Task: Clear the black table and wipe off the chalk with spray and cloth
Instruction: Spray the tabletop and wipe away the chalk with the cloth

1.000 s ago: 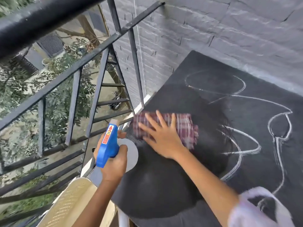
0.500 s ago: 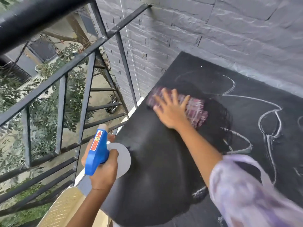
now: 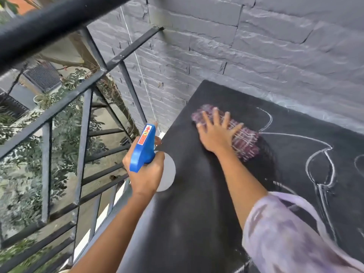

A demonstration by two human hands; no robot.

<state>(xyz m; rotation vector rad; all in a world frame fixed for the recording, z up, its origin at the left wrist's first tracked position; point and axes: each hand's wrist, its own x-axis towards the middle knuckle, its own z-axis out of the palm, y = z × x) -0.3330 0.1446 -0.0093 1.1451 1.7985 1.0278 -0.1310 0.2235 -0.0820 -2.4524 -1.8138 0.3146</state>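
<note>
The black table (image 3: 197, 213) fills the lower right, with white chalk lines (image 3: 319, 174) on its right half and a wiped dark area on its left half. My right hand (image 3: 214, 133) presses flat, fingers spread, on a folded red-and-white checked cloth (image 3: 246, 142) near the table's far left corner. My left hand (image 3: 145, 174) grips a spray bottle with a blue trigger head (image 3: 142, 148) and a white body (image 3: 167, 174), held over the table's left edge.
A black metal railing (image 3: 82, 134) runs along the left, close to the table's edge, with trees and ground below. A grey brick wall (image 3: 236, 56) stands behind the table. A thin white cord (image 3: 141, 75) hangs down the wall.
My right hand has slid the cloth away from me toward the far left corner, rubbing out more chalk there. My left hand has kept hold of the spray bottle at the left edge.
</note>
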